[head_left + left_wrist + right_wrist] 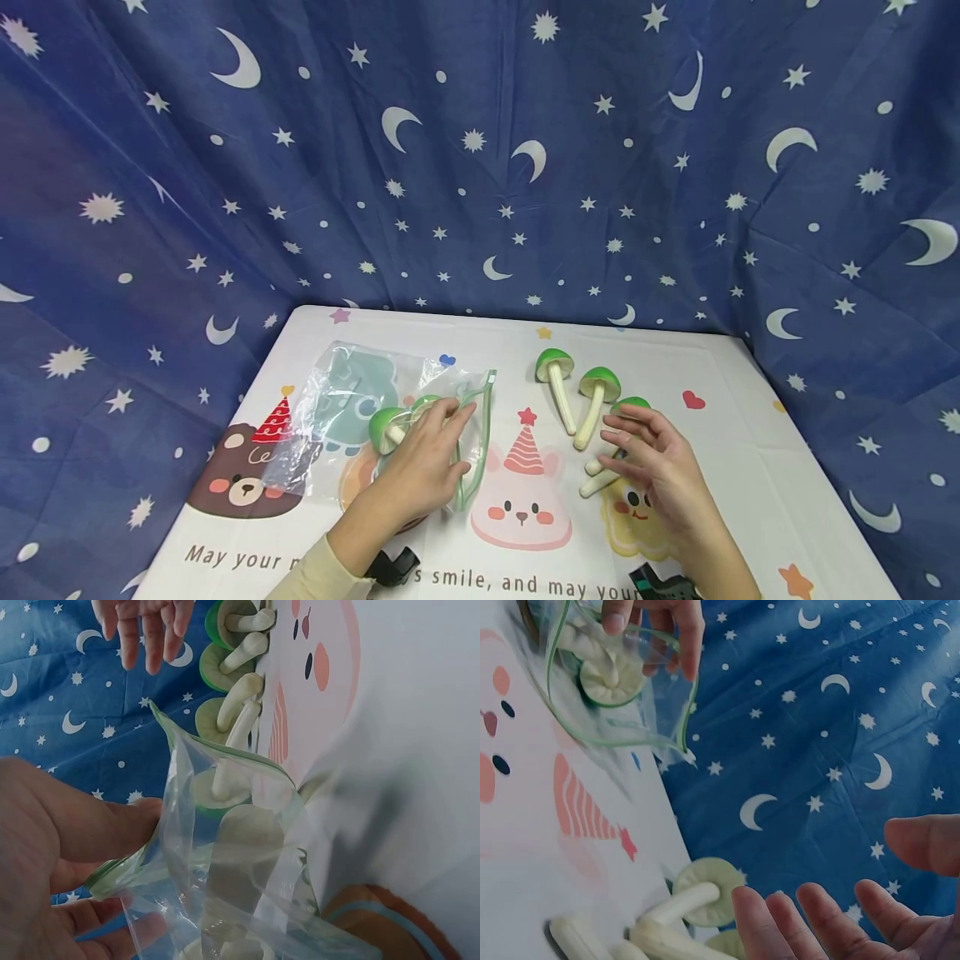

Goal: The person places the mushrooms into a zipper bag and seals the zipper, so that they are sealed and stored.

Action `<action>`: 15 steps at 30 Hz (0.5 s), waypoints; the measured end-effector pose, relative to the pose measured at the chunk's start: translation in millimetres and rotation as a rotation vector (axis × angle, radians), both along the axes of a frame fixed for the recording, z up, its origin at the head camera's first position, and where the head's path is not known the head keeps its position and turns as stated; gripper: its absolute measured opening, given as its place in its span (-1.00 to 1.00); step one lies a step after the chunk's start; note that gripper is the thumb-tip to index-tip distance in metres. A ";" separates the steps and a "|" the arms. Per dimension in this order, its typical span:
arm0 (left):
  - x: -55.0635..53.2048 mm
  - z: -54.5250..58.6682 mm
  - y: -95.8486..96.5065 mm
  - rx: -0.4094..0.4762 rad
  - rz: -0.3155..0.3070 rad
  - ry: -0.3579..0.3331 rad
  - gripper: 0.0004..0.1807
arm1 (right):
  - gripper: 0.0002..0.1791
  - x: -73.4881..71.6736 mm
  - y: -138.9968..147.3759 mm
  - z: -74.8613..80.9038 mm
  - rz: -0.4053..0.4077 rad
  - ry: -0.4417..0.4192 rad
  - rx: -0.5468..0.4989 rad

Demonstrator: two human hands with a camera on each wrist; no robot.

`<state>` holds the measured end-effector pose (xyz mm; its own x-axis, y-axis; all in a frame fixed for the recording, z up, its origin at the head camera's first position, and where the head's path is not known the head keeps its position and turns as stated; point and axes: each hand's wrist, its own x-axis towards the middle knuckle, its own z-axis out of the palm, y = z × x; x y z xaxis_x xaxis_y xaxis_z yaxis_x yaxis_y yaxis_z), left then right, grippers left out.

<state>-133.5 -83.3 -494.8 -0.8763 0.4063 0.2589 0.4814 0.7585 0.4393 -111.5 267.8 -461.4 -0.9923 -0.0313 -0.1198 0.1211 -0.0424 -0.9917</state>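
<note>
My left hand holds the open edge of a clear zip bag with a green seal, lying on the left half of the table. In the left wrist view, the thumb and fingers pinch the bag's green rim, and its mouth gapes. Inside the bag lie toy mushrooms with green caps; one mushroom shows beside the hand. My right hand hovers with spread fingers over the loose mushrooms, holding nothing. Among these, one mushroom and another mushroom lie side by side; others are partly hidden behind the fingers.
A white tablecloth printed with cartoon animals and lettering covers the table. Behind it hangs a dark blue curtain with moons and stars. Black wrist straps show at the bottom.
</note>
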 end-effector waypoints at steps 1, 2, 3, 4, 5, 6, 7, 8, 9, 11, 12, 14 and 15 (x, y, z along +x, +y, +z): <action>0.1 -0.1 -0.2 0.002 0.002 -0.002 -0.03 | -0.52 1.2 1.9 0.5 -0.005 0.000 0.005; 0.1 -0.1 -0.4 0.005 0.004 -0.002 -0.03 | -0.52 2.4 3.7 0.9 -0.011 -0.001 0.008; 0.1 -0.2 -0.7 0.006 0.006 -0.004 -0.02 | -0.53 3.4 5.7 1.0 -0.016 0.000 0.011; 0.1 -0.2 -0.7 0.008 0.007 -0.006 -0.02 | -0.53 4.5 7.9 1.2 -0.019 0.000 0.007; -0.1 -0.2 -0.7 0.010 0.007 -0.007 -0.03 | -0.53 5.4 9.8 1.3 -0.024 0.001 0.001; -0.2 -0.2 -0.7 0.013 0.007 -0.008 -0.03 | -0.54 6.3 11.9 1.3 -0.029 0.001 -0.004; -0.3 -0.1 -0.7 0.015 0.007 -0.009 -0.03 | -0.54 7.1 13.9 1.3 -0.032 0.001 -0.009; -0.3 -0.1 -0.7 0.019 0.006 -0.010 -0.03 | -0.53 7.8 15.9 1.1 -0.037 0.001 -0.014; -0.4 -0.1 -0.7 0.021 0.006 -0.013 -0.03 | -0.54 8.6 17.8 1.0 -0.044 -0.001 -0.017; -0.3 0.0 -0.6 0.027 0.004 -0.014 -0.03 | -0.54 10.0 21.2 1.0 -0.060 -0.001 -0.015; -0.2 0.0 -0.7 0.030 0.003 -0.015 -0.04 | -0.55 10.5 22.8 1.0 -0.069 -0.002 -0.012; 0.2 0.3 -0.8 0.036 0.003 -0.019 -0.04 | -0.55 11.4 25.9 0.9 -0.085 0.002 -0.011; 0.4 0.5 -0.9 0.037 0.004 -0.021 -0.05 | -0.56 12.1 27.2 1.1 -0.092 0.006 -0.009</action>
